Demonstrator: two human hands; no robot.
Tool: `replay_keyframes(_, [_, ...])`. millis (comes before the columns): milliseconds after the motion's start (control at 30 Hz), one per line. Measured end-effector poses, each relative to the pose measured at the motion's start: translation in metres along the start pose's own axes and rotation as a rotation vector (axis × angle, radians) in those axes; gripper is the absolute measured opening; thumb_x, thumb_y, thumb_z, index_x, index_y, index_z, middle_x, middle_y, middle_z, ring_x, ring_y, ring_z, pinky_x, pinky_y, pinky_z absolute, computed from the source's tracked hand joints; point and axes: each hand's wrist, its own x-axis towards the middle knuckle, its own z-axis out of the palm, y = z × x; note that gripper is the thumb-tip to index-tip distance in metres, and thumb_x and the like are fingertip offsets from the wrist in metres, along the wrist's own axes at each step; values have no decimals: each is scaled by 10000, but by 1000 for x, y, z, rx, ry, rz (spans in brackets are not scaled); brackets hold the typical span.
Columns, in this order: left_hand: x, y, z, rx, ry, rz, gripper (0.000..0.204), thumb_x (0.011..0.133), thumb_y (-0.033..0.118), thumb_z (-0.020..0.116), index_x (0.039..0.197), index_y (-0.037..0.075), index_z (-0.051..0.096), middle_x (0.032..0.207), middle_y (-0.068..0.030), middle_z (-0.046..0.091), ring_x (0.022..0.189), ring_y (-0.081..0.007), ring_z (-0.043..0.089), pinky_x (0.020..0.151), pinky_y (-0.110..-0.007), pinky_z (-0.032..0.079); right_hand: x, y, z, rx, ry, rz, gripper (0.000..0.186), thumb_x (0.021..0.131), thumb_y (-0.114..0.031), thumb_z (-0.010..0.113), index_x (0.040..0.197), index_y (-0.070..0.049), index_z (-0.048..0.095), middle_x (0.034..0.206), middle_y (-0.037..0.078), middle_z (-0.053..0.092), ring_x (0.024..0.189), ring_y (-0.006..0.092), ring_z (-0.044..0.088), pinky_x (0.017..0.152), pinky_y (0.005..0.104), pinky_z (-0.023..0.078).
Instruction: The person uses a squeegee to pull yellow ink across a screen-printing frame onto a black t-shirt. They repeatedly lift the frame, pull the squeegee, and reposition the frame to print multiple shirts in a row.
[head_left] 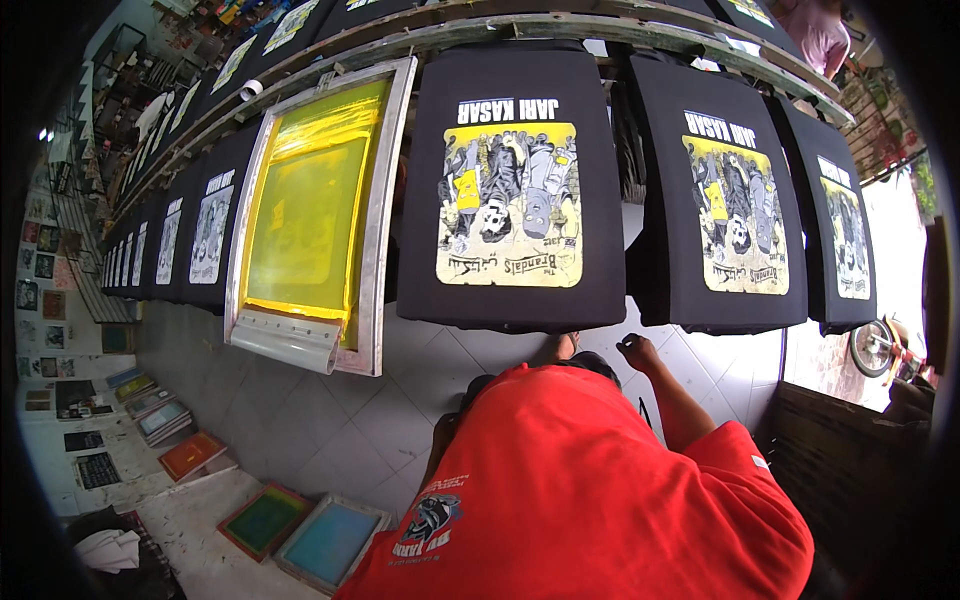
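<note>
My right hand (638, 352) hangs low at my right side, in front of the near edges of the shirt boards. Its fingers look loosely curled, and I see nothing in them. My left hand is hidden; only a dark bit of the left arm shows beside my red shirt. Closest to the right hand are two black T-shirts (609, 250) (660, 290) stretched on boards, each printed in yellow, grey and white. Left of them a metal-framed printing screen (372, 240) with yellow-green mesh lies over a board. A metal-handled squeegee (285, 342) rests along its near end.
More black printed shirts (212, 235) line the boards to the left and right (845, 235). A metal rail (480, 35) runs behind. Small screens (330, 545) lean at the lower left. Grey tiles (330, 425) cover the floor. A person (815, 35) is at the far right, near a motorcycle wheel (872, 347).
</note>
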Motion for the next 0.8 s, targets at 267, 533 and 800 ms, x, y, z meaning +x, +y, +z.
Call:
replay_keyframes(267, [1,-188,-67,66,91,110,355,884,265,595,1156,38,610,1034,-139,685,852,-252,684,706,-371,541,-30,-78,68,-93,-19,-54,429,863,-454,646,1067,-78,678,947,214,698,933,381,665,819,454,526])
replay_keyframes(533, [-82,-240,-218,-579,326,-125,358,888,172,575,1230,71,535,1002,-102,632,819,-202,647,633,-336,499,-53,-196,190,-246,-36,-632,327,984,-342,521,1114,-76,659,1016,110,685,869,241,662,752,348,537])
replay_keyframes(800, [-55,-152,-379,-696,657,24,412,975,282,524,1320,61,485,1158,-109,581,1019,-254,602,860,-380,490,-127,-398,154,1052,-356,-104,618,1003,-545,371,1295,-23,525,1167,142,617,1000,240,610,853,378,503])
